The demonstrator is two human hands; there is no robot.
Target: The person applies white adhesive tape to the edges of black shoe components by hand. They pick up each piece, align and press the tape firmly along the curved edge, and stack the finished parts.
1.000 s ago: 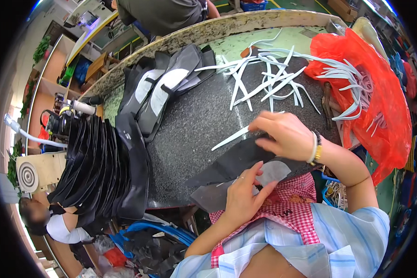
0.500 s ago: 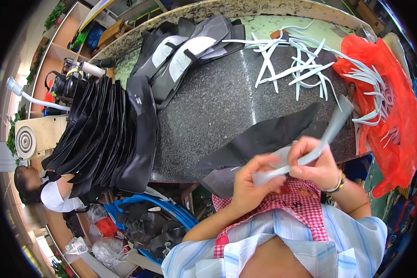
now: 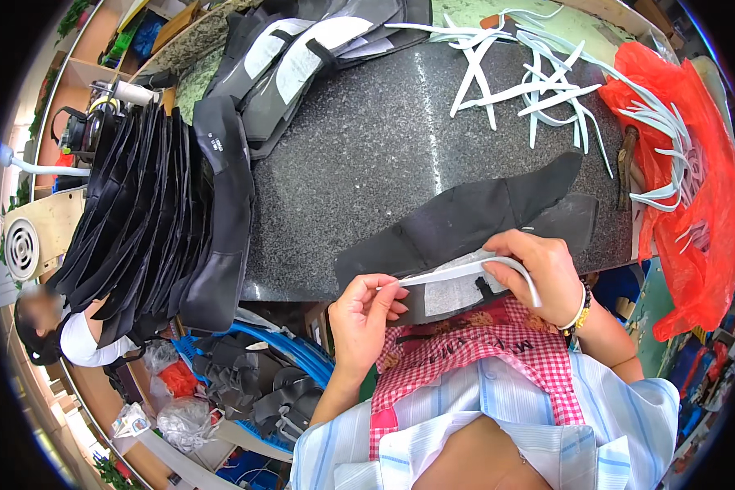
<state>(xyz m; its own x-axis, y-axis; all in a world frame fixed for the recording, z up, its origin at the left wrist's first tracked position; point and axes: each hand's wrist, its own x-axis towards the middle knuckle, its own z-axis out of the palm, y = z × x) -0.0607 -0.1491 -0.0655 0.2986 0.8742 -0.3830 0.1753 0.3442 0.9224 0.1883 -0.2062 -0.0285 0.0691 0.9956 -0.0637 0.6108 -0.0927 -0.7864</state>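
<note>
White strip (image 3: 453, 273) pinched at 2 places

At lower centre of the frame, the left hand (image 3: 363, 320) pinches its left end; the right hand (image 3: 547, 276) grips near its curved right end. A black panel (image 3: 457, 216) lies just above.

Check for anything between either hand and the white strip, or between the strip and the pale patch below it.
Nothing visible is in the way: the left hand and right hand both hold the white strip, and no object shows between it and the pale patch. Whether those two touch is unclear.
</note>
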